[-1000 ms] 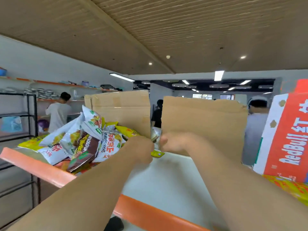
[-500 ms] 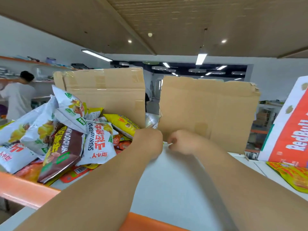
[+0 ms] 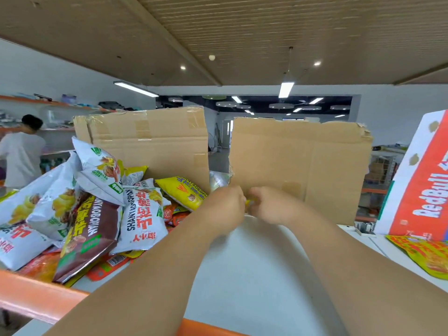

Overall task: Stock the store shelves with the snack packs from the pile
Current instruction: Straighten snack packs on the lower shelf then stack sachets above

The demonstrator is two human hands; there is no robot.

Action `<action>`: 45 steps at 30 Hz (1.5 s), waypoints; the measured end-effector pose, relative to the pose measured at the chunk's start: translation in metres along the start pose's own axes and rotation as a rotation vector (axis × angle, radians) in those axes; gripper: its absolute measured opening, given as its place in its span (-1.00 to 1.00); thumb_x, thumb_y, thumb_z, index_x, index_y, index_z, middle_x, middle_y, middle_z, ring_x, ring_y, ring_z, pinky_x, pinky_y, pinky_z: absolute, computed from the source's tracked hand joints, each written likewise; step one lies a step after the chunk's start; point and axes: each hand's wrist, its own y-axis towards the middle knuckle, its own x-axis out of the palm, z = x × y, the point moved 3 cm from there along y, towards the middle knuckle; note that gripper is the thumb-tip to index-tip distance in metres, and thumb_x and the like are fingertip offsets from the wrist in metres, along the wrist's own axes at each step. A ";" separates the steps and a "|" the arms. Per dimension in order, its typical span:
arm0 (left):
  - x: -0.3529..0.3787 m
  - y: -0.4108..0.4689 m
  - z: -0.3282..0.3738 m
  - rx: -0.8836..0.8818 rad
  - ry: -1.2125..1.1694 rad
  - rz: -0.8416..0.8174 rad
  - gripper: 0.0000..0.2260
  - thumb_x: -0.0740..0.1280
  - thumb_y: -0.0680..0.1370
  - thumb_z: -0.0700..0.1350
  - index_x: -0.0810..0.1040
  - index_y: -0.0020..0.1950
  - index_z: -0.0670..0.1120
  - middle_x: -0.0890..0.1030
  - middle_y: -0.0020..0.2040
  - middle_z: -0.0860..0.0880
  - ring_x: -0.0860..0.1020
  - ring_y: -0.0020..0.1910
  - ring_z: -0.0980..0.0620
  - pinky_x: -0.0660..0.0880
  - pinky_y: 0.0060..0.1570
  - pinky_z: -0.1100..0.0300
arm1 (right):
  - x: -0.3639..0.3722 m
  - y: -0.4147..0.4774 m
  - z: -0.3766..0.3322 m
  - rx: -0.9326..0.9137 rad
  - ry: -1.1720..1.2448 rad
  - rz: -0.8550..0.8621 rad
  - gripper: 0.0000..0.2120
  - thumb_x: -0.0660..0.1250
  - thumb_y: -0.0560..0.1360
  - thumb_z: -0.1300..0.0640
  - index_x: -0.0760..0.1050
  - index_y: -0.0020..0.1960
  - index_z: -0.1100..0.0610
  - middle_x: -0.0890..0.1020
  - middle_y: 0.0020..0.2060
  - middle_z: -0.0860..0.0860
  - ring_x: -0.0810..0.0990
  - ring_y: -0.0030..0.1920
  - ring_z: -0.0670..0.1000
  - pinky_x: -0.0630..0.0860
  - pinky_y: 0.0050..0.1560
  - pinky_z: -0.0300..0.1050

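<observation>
A pile of snack packs (image 3: pixel 80 209) lies on the left of a white shelf top (image 3: pixel 254 275) with an orange front edge. It holds white, brown and yellow bags; a yellow bag (image 3: pixel 184 192) lies nearest my hands. My left hand (image 3: pixel 228 207) and my right hand (image 3: pixel 269 204) meet at the back of the shelf, fingers curled, together pinching a small yellow pack (image 3: pixel 248 203) that is mostly hidden between them. Both forearms reach forward across the shelf.
Two upright cardboard sheets stand behind, the left cardboard sheet (image 3: pixel 150 144) against the pile and the right cardboard sheet (image 3: pixel 303 163) beyond my hands. A Red Bull carton (image 3: pixel 421 187) and a yellow pack (image 3: pixel 424 255) sit at the right. A person (image 3: pixel 21 154) stands at far-left shelves.
My view has swung right and dropped, so the pile now fills more of the left. My hands stayed together at the gap between the cardboard sheets, and a bit of yellow pack now shows between them.
</observation>
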 end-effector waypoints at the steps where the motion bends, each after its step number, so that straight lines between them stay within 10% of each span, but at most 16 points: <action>1: -0.005 0.002 -0.004 -0.065 -0.217 0.026 -0.82 0.13 0.69 -0.14 0.49 -0.02 -0.07 0.56 -0.11 -0.08 0.53 -0.07 -0.14 0.39 -0.13 0.13 | -0.004 -0.002 -0.002 -0.009 0.063 0.026 -0.85 0.36 0.51 0.14 0.43 -0.19 0.04 0.53 -0.28 -0.06 0.48 -0.24 0.00 0.35 -0.28 -0.10; 6: -0.015 0.003 -0.019 -0.324 -1.237 0.105 -0.77 0.07 0.74 -0.16 0.46 -0.03 -0.13 0.61 -0.14 -0.17 0.63 -0.25 -0.08 0.65 -0.23 0.08 | -0.027 -0.003 -0.007 -0.001 0.619 0.164 -0.64 0.46 0.48 0.25 0.44 0.15 -0.05 0.61 -0.05 0.03 0.56 -0.15 -0.01 0.47 -0.16 -0.10; 9: -0.018 0.000 -0.015 -0.376 -1.392 0.100 -0.83 0.08 0.74 -0.15 0.44 0.09 -0.14 0.63 -0.13 -0.17 0.65 -0.29 -0.05 0.65 -0.29 0.12 | -0.025 -0.005 -0.008 0.018 0.706 0.085 -0.51 0.47 0.51 0.20 0.36 0.32 -0.10 0.61 -0.09 0.01 0.59 -0.21 -0.04 0.49 -0.25 -0.17; 16: -0.004 0.007 -0.034 -0.260 -0.553 0.131 -0.89 0.27 0.63 -0.11 0.48 -0.10 0.00 0.62 -0.21 -0.05 0.67 -0.22 -0.08 0.59 -0.18 0.08 | -0.011 -0.009 -0.005 0.186 0.505 -0.143 -0.74 0.30 0.60 0.30 0.42 0.22 0.05 0.59 -0.18 0.13 0.61 -0.34 0.04 0.60 -0.32 -0.07; 21: 0.014 0.001 -0.021 -0.160 -0.298 -0.237 -0.85 0.41 0.55 0.13 0.55 0.02 0.10 0.61 0.03 0.06 0.56 -0.10 0.05 0.47 -0.20 0.17 | 0.000 -0.022 -0.002 0.341 0.038 -0.430 -0.74 0.38 0.58 0.06 0.53 -0.01 0.28 0.57 -0.30 0.13 0.57 -0.36 0.11 0.58 -0.23 0.02; 26: 0.015 -0.013 0.002 -0.063 -0.109 -0.441 -0.60 0.44 0.42 0.35 0.58 0.11 0.14 0.59 0.08 0.13 0.56 0.07 0.11 0.52 0.11 0.16 | -0.003 -0.020 -0.004 0.329 -0.131 -0.387 -0.70 0.39 0.52 0.02 0.59 0.07 0.25 0.60 -0.31 0.05 0.60 -0.31 0.10 0.57 -0.22 -0.05; 33: 0.018 -0.017 0.018 -0.013 -0.021 -0.456 -0.58 0.49 0.38 0.22 0.59 0.06 -0.04 0.66 0.01 0.01 0.63 0.00 -0.02 0.57 0.00 0.10 | -0.011 -0.017 -0.021 0.167 -0.380 -0.216 -0.75 0.26 0.57 0.17 0.61 0.18 0.20 0.57 -0.17 0.09 0.54 -0.18 0.11 0.35 -0.37 -0.19; 38: 0.008 -0.024 0.015 -0.010 -0.019 -0.496 -0.64 0.44 0.38 0.14 0.60 0.10 0.00 0.66 0.05 0.00 0.62 0.03 -0.07 0.61 0.02 0.06 | -0.014 -0.011 -0.044 0.079 -0.367 -0.090 -0.73 0.21 0.55 0.30 0.62 0.15 0.20 0.67 0.07 0.15 0.63 0.04 0.16 0.54 -0.04 -0.07; 45: 0.001 -0.027 0.020 0.035 0.046 -0.516 -0.59 0.38 0.44 0.16 0.59 0.20 -0.03 0.63 0.14 -0.06 0.59 0.10 -0.12 0.57 0.13 0.04 | -0.017 0.022 -0.094 -0.047 -0.195 -0.093 -0.85 0.39 0.54 0.00 0.58 0.06 0.03 0.62 0.02 -0.02 0.57 0.05 0.05 0.51 0.03 -0.07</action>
